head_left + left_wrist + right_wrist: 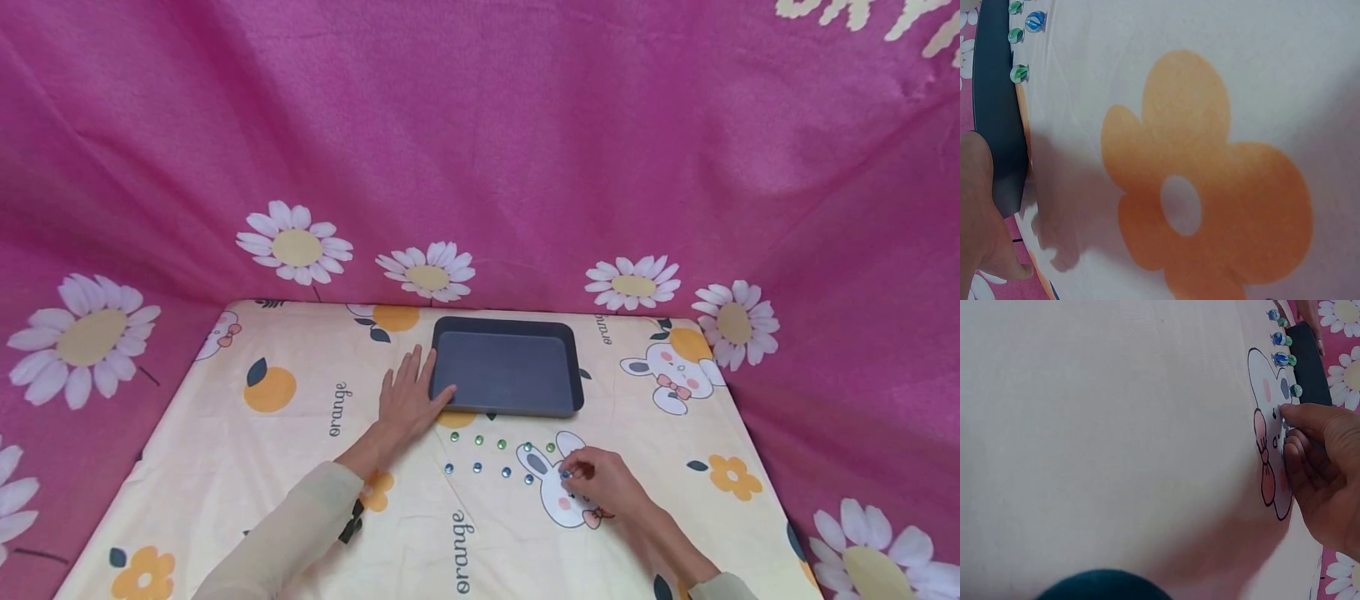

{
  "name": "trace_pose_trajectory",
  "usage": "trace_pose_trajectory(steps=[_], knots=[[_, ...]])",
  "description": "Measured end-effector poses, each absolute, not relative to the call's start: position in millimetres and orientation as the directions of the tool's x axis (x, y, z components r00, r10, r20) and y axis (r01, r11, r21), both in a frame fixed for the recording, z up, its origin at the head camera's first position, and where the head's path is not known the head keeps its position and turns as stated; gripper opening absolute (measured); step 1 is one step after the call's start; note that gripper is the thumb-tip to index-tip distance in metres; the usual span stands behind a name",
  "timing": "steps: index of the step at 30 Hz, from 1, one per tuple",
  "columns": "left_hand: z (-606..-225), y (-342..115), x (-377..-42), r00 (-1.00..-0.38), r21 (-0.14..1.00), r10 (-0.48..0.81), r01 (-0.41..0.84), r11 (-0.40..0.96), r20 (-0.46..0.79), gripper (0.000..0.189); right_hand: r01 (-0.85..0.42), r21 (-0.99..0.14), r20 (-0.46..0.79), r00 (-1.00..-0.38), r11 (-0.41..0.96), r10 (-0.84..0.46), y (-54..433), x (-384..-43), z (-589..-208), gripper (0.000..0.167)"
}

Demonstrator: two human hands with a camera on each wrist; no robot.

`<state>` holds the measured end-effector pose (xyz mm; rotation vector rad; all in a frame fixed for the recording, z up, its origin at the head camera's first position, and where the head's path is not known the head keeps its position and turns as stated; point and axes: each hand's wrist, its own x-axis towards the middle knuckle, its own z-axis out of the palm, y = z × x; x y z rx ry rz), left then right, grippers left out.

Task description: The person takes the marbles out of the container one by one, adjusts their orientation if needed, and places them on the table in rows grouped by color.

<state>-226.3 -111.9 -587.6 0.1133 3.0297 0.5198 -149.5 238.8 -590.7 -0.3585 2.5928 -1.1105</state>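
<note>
A dark grey baking tray (506, 372) lies toward the back of the table. At its left edge my left hand (408, 398) rests with straight, spread fingers, the thumb over the near left corner. In front of the tray, several green marbles (502, 444) form a row. Nearer to me runs a second row of several blue marbles (477, 467). At the right end of that row my right hand (606, 482) pinches a blue marble (565, 474) between thumb and fingertips. In the right wrist view the fingers mostly hide that marble.
A cream tablecloth (300, 475) printed with oranges, flowers and rabbits covers the table. Pink curtain cloth (510, 150) with daisies hangs behind and at both sides. Low in the right wrist view, a dark rounded shape (1107, 587) shows.
</note>
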Motion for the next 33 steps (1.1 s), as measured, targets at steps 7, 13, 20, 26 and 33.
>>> trace_pose_trajectory(steps=[7, 13, 20, 26, 33], knots=[[-586, -112, -226, -0.994, 0.32, 0.088, 0.065, 0.945, -0.06, 0.088, -0.145, -0.73, -0.146, -0.922, 0.668, -0.359, 238, -149, -593, 0.018], [-585, -111, -227, -0.994, 0.323, 0.088, 0.064, 0.944, -0.06, 0.087, -0.159, -0.719, -0.145, -0.918, 0.677, -0.37, 238, -151, -593, 0.019], [-586, -114, -226, -0.994, 0.309, 0.083, 0.058, 0.949, -0.07, 0.088, -0.111, -0.731, -0.183, -0.919, 0.673, -0.35, 235, -150, -594, 0.025], [-588, -113, -224, -0.994, 0.326, 0.082, 0.055, 0.944, -0.069, 0.088, -0.061, -0.744, -0.185, -0.938, 0.665, -0.293, 235, -147, -590, 0.023], [-589, -113, -225, -0.995, 0.319, 0.081, 0.059, 0.946, -0.056, 0.088, 0.0, -0.731, -0.161, -0.972, 0.682, -0.172, 239, -160, -571, 0.021]])
